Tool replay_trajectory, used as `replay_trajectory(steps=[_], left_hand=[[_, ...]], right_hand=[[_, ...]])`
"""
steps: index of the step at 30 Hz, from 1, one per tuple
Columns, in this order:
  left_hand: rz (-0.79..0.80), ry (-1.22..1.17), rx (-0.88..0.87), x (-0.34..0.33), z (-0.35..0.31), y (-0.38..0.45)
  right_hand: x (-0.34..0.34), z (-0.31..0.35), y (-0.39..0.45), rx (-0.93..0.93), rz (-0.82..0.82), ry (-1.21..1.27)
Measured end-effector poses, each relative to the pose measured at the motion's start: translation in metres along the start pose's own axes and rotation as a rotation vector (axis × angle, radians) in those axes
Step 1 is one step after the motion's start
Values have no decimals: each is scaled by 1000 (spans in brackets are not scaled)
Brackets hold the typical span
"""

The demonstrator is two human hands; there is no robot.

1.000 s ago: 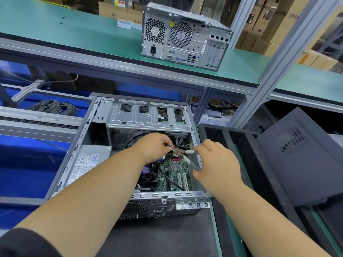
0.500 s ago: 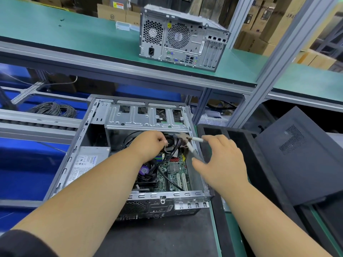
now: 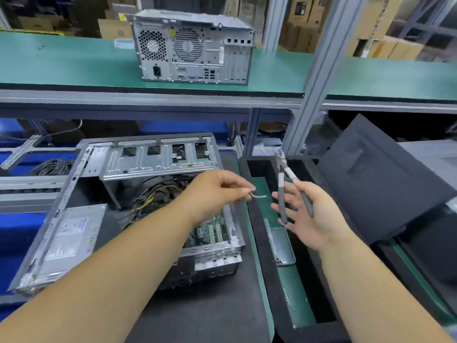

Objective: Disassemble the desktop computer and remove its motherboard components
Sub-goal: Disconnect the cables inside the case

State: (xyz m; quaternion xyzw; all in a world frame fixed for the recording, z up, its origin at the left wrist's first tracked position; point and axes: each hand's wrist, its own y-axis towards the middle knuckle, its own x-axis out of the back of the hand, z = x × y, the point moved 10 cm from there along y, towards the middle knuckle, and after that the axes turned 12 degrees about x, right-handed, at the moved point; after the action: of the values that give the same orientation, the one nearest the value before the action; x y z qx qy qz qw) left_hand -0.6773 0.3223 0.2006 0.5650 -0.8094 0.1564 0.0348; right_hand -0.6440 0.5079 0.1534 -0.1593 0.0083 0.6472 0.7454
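I'm looking down on the dark grey worktop (image 3: 210,315), where the open grey sheet-metal desktop case (image 3: 74,209) lies on its side. Inside it, top to bottom: a perforated silver drive cage (image 3: 158,160), a tangle of black and yellow cables (image 3: 158,194), the green motherboard (image 3: 210,229) with pale slots near the right wall, and a boxy silver power supply (image 3: 74,231) with a white label on the left. Up on the green-matted shelf (image 3: 61,60) stands a second closed grey tower computer (image 3: 193,48), rear panel and fan grilles facing me. To the right, a long black foam-edged tray (image 3: 262,243) with a green floor holds a small shallow metal dish (image 3: 282,243); a few dark specks sit in its near corner, too small to name. A black case side panel (image 3: 376,179) leans beside it. My left hand (image 3: 217,191) hovers over the case's right edge, fingertips pinching a thin pale strip (image 3: 258,195). My right hand (image 3: 309,214), over the tray, has fingers loosely curled round grey-handled pliers (image 3: 286,184), nose pointing up and away.
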Motion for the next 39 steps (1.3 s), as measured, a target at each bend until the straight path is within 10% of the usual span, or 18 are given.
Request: replay_trajectory(steps=[20,39], left_hand=[[171,118,257,-280,66,115],[20,-477,331,-142,20,-25]], right_hand=[[234,-17,-35,-57,-141,47],[15,-1,-49,27,517,-156]])
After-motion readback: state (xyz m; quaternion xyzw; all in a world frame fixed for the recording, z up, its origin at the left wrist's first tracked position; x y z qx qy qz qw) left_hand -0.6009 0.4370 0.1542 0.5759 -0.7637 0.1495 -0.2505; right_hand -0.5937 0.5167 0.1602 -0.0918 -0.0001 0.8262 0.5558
